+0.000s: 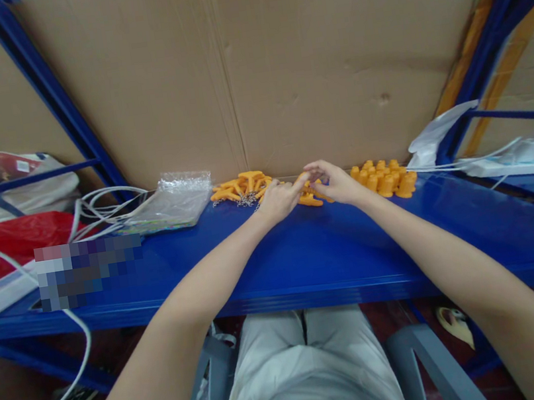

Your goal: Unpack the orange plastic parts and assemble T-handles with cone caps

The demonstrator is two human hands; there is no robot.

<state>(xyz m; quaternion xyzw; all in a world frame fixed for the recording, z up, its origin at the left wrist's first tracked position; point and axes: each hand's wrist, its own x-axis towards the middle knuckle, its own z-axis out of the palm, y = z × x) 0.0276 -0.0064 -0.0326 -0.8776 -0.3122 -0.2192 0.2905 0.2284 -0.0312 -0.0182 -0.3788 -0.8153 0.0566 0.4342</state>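
Note:
Above the back of the blue table, my left hand (279,202) is closed in a pinch around a small orange plastic piece (302,180), mostly covered by the fingers. My right hand (333,181) meets it from the other side, thumb and bent fingers apart, fingertips close to the piece; whether they touch it is unclear. Just under the hands lie loose orange pieces (310,200). A pile of orange T-shaped handles (244,182) with small metal chains sits left of my left hand. Several orange cone-like plastic parts (384,177) stand grouped beyond my right wrist.
Clear plastic bags (179,201) lie left of the pile, beside white cables (111,200) and a red bag (27,239). A power strip (522,163) is at the right. Cardboard (276,58) backs the blue table (305,254); blue posts rise on both sides.

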